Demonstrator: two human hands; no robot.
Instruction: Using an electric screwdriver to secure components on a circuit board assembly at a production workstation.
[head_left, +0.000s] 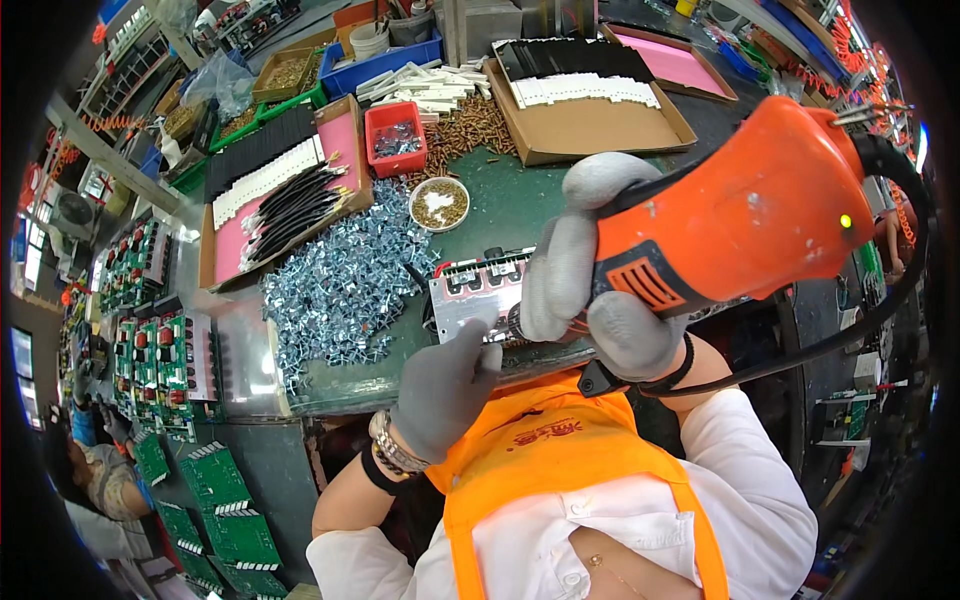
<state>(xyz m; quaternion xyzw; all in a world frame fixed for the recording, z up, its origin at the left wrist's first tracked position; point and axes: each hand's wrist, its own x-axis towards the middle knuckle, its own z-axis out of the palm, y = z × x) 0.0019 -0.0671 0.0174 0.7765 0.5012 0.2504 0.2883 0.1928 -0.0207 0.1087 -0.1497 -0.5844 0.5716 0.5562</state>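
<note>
My right hand [600,260], in a grey glove, is wrapped around a large orange power screwdriver [740,210]. A green light glows on the tool, and a black cord curves from its rear. Its tip is hidden behind the hand, over a circuit board [470,297] with a silver metal plate. Grey-gloved too, my left hand [445,385] has its fingers curled at the board's near edge, and the thumb overlaps the plate. The board's right part lies behind the right hand and tool. Left of it spreads a heap of small metal clips [335,290].
Beyond the board are a white bowl of screws [439,204], a red bin [395,140] and loose brass-coloured parts [465,135]. Cardboard trays [590,130] hold black and white strips. Green circuit boards [165,365] stand at left, near another person [105,475].
</note>
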